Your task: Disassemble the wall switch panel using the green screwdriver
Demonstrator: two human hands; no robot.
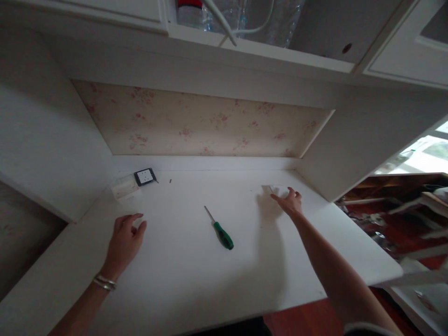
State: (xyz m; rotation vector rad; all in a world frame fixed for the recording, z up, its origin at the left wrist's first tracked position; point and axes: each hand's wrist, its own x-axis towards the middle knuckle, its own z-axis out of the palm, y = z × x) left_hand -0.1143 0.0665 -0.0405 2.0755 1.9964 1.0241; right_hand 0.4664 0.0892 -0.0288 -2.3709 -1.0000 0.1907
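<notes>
My left hand (125, 239) hovers just above the white desk (182, 270) at the left, fingers loosely curled and apart, holding nothing. My right hand (289, 201) reaches to the far right of the desk, its fingertips at a small white flat piece (268, 189) lying there. Whether the fingers grip that piece I cannot tell. A screwdriver with a green handle (220, 229) lies between the hands, its tip pointing away to the left.
A dark-framed socket plate (144, 176) and a white box (124, 187) sit at the back left corner, with a tiny screw (170, 180) nearby. Floral wallpaper backs the alcove. An upper shelf holds bottles and a cable. Clutter lies on the floor at right.
</notes>
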